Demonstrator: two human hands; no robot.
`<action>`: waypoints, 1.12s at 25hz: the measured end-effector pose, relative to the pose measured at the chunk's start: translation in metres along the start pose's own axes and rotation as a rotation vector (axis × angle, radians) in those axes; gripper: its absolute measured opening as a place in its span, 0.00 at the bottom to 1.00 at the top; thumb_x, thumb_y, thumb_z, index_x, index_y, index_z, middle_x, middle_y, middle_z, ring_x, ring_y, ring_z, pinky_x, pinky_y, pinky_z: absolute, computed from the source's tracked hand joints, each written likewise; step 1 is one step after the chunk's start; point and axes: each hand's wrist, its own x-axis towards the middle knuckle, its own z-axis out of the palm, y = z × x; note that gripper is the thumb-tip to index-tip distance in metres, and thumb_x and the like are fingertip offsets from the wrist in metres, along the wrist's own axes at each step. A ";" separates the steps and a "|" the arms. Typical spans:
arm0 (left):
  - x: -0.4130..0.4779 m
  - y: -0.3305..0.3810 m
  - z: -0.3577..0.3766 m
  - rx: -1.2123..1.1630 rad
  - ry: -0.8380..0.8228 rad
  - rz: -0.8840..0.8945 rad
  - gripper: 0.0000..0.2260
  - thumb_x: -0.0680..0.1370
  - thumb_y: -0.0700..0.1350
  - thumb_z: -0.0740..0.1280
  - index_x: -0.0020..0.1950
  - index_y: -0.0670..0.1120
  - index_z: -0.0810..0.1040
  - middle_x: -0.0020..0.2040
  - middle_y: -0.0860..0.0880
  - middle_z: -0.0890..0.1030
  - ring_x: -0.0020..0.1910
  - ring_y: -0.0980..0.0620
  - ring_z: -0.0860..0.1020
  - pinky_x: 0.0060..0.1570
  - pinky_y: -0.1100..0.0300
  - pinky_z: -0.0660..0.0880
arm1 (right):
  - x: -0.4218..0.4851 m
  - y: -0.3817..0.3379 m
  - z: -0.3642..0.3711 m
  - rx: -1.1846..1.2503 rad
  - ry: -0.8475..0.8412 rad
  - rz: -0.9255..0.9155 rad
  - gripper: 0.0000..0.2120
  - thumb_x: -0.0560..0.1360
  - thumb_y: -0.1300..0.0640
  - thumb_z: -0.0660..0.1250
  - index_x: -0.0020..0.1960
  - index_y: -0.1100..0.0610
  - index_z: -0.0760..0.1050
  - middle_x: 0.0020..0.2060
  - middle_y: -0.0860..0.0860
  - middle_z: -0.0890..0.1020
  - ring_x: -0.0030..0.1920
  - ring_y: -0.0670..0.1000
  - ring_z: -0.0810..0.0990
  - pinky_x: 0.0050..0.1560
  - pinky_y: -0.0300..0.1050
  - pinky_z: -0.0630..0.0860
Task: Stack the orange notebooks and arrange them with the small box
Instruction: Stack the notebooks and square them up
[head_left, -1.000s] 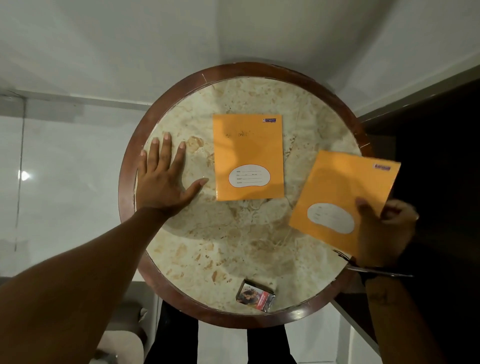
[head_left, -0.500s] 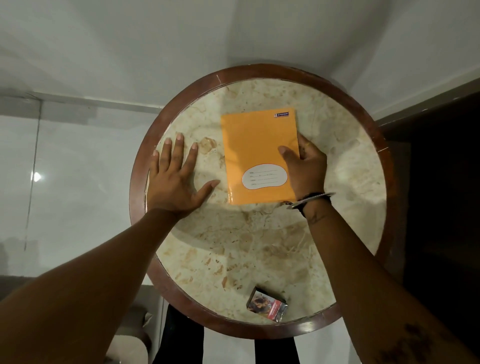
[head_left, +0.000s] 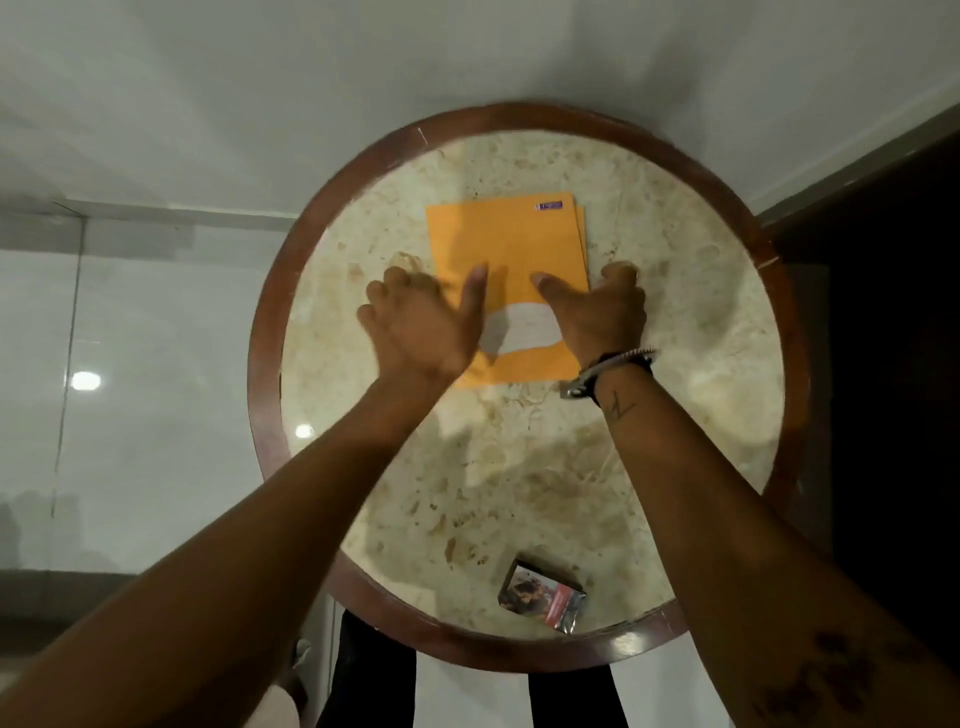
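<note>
Two orange notebooks (head_left: 506, 249) lie stacked on the round marble table (head_left: 675, 291), the lower one showing as a thin strip along the right edge. My left hand (head_left: 421, 325) grips the stack's left edge, thumb on the cover, and is blurred. My right hand (head_left: 597, 312) grips the right edge, thumb on the cover. A white label shows between my hands. The small box (head_left: 543, 597), with a picture on its face, lies apart near the table's front edge.
The table has a dark wooden rim (head_left: 265, 364). White glossy floor lies to the left and behind it. A dark area (head_left: 893, 312) stands to the right. Dark table legs (head_left: 374, 675) show below the front rim.
My right hand carried the second notebook from the right and laid it on the first. My left hand left the bare tabletop and moved onto the stack's left edge.
</note>
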 end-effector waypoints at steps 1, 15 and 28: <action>0.006 0.027 0.001 -0.043 -0.069 -0.211 0.40 0.79 0.73 0.53 0.64 0.38 0.79 0.65 0.36 0.77 0.65 0.36 0.74 0.64 0.43 0.67 | 0.002 -0.002 -0.001 0.032 -0.020 0.036 0.42 0.64 0.36 0.77 0.67 0.60 0.70 0.65 0.60 0.74 0.64 0.62 0.75 0.61 0.59 0.76; -0.077 -0.005 0.042 -0.606 0.094 0.573 0.13 0.83 0.46 0.63 0.47 0.36 0.77 0.43 0.40 0.78 0.44 0.45 0.76 0.43 0.41 0.75 | -0.082 0.086 -0.037 0.497 -0.027 -0.467 0.22 0.77 0.47 0.67 0.68 0.49 0.65 0.62 0.46 0.74 0.65 0.33 0.72 0.65 0.30 0.70; -0.019 0.150 0.072 -0.364 0.037 0.261 0.24 0.81 0.64 0.65 0.56 0.42 0.75 0.37 0.47 0.80 0.35 0.43 0.80 0.33 0.54 0.71 | 0.079 0.072 -0.109 0.248 0.076 -0.015 0.21 0.76 0.46 0.69 0.59 0.62 0.75 0.62 0.60 0.75 0.58 0.61 0.80 0.55 0.59 0.82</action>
